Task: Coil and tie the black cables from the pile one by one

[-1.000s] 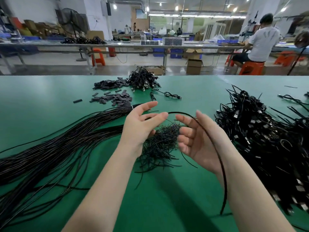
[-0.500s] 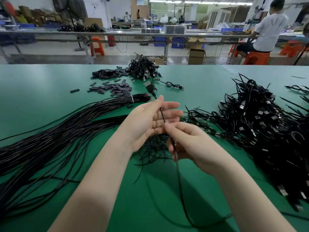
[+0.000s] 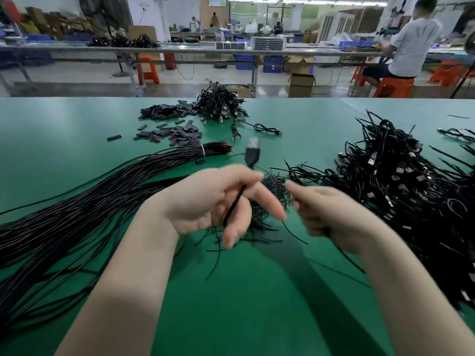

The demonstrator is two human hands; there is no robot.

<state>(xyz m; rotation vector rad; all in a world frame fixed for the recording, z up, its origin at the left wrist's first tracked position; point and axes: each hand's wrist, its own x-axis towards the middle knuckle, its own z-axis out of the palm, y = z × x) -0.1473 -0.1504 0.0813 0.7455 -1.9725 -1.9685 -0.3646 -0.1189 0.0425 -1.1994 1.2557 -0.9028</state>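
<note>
My left hand (image 3: 216, 201) pinches one black cable (image 3: 235, 201) just below its USB plug (image 3: 253, 155), which sticks up above the fingers, blurred. The cable runs down across the left palm. My right hand (image 3: 331, 214) is close beside it on the right, fingers curled, gripping a stretch of the same thin cable that trails off below it; motion blur hides the exact hold. A long bundle of straight black cables (image 3: 84, 201) lies to the left. Under both hands sits a heap of short black ties (image 3: 267, 191).
A big pile of coiled black cables with USB plugs (image 3: 401, 191) fills the right of the green table (image 3: 257, 304). Farther back lie a smaller cable heap (image 3: 218, 104) and scattered dark sleeves (image 3: 177, 134). A person sits at a far bench (image 3: 406, 47).
The left hand has turned and lifted the plug end upright. The right hand slid off to the right, away from the left. The view dipped slightly.
</note>
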